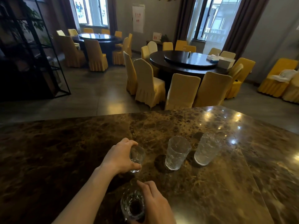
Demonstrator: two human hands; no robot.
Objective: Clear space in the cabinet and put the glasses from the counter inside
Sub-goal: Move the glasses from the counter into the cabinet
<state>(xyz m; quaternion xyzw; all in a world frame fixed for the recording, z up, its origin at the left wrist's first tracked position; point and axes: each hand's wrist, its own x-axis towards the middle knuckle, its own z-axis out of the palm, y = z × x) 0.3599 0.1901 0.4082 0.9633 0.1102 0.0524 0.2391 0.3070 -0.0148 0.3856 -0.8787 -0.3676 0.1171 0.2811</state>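
Several clear textured glasses are on the brown marble counter point(80, 151). My left hand point(119, 157) wraps around one glass point(137, 156) near the counter's middle. My right hand point(155, 204) grips a second glass point(133, 206) close to the bottom edge of the view, seen from above. Two more glasses stand free to the right: one point(177, 153) next to the held glass, the other point(207, 149) further right. No cabinet shows in this view.
Beyond the counter's far edge is a dining room with two dark round tables point(186, 60) ringed by yellow-covered chairs point(149, 83). A black metal shelf point(32, 50) stands at the left. Light reflections glare on the counter's right part.
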